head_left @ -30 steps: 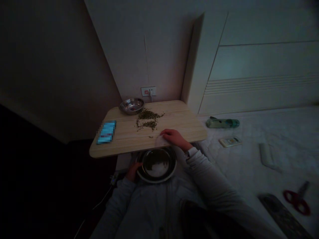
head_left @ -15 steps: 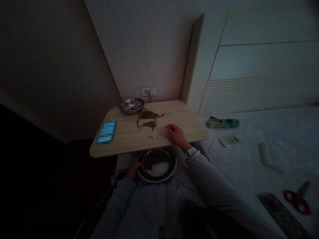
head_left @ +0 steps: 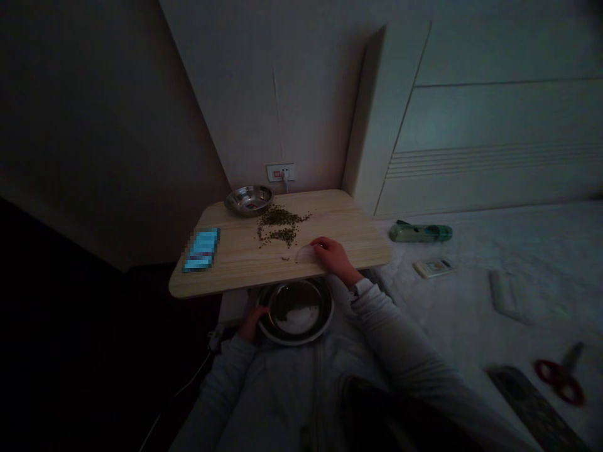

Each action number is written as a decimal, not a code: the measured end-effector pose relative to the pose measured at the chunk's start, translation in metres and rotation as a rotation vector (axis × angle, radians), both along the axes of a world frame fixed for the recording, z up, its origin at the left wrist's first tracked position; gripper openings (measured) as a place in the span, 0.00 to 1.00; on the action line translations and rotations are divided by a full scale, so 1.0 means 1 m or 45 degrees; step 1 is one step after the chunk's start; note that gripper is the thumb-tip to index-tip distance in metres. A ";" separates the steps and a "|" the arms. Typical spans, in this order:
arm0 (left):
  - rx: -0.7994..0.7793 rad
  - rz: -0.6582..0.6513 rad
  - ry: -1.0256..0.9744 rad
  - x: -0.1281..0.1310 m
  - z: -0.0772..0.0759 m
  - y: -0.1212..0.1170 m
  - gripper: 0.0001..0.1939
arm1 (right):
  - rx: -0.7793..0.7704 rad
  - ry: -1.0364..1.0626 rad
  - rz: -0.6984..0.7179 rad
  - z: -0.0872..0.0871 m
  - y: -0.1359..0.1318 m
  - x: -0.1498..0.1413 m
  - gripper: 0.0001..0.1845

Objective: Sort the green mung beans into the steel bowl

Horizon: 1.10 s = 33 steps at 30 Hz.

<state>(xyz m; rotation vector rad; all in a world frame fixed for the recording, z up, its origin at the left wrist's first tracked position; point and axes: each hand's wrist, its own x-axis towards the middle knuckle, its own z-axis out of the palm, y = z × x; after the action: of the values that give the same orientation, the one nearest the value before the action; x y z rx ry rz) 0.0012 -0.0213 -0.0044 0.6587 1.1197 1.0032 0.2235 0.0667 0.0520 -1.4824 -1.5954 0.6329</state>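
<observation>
The room is dim. My right hand [head_left: 332,258] rests on a small wooden table [head_left: 235,270], fingers curled down against the top beside a pale patch. Just beyond its fingertips lies a pile of small dark green beans [head_left: 280,226]. Below the table's near edge, my left hand [head_left: 252,320] grips the rim of a steel bowl [head_left: 296,311] that holds some white and dark bits. A second, empty-looking steel bowl [head_left: 249,200] stands at the table's far left corner.
A blue packet [head_left: 201,249] lies at the table's left end. A wall socket [head_left: 281,172] is behind the table. On the bed to the right lie a green bottle [head_left: 421,233], a small card [head_left: 434,267], a white roll [head_left: 502,294] and red scissors [head_left: 560,376].
My right hand moved from the table's near edge a little farther in toward the beans, then shifted slightly left. The left hand and its bowl stayed put.
</observation>
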 end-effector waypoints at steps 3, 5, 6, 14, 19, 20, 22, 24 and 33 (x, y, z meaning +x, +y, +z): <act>-0.001 0.009 -0.020 0.002 0.005 0.000 0.03 | 0.009 -0.006 0.038 0.000 -0.001 0.000 0.13; -0.011 0.009 -0.030 0.003 0.005 0.000 0.04 | 0.016 -0.011 0.052 0.000 0.000 0.001 0.13; -0.015 0.011 -0.020 0.003 0.004 0.000 0.04 | 0.022 -0.012 0.056 0.000 0.000 0.001 0.13; -0.017 0.068 0.059 -0.002 -0.006 0.001 0.04 | 0.011 -0.040 0.101 -0.003 0.001 0.002 0.12; -0.041 0.079 0.070 -0.001 -0.006 0.000 0.04 | 0.017 -0.002 0.047 -0.002 0.001 0.002 0.13; -0.047 0.084 0.070 -0.001 -0.005 0.000 0.04 | 0.015 -0.010 0.044 -0.002 0.001 0.001 0.13; -0.042 0.084 0.080 0.000 -0.002 -0.001 0.04 | 0.007 -0.029 0.052 -0.002 0.001 0.001 0.13; -0.026 0.061 0.089 0.000 0.000 -0.001 0.05 | -0.004 -0.053 0.058 -0.002 0.001 0.001 0.13; 0.063 -0.018 0.048 0.000 0.000 0.001 0.02 | -0.025 -0.097 0.104 0.000 -0.001 0.002 0.13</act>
<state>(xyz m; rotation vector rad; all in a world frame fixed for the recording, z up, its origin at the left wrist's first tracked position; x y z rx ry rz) 0.0013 -0.0205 -0.0048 0.7271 1.1243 1.0127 0.2251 0.0661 0.0520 -1.4773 -1.7199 0.6465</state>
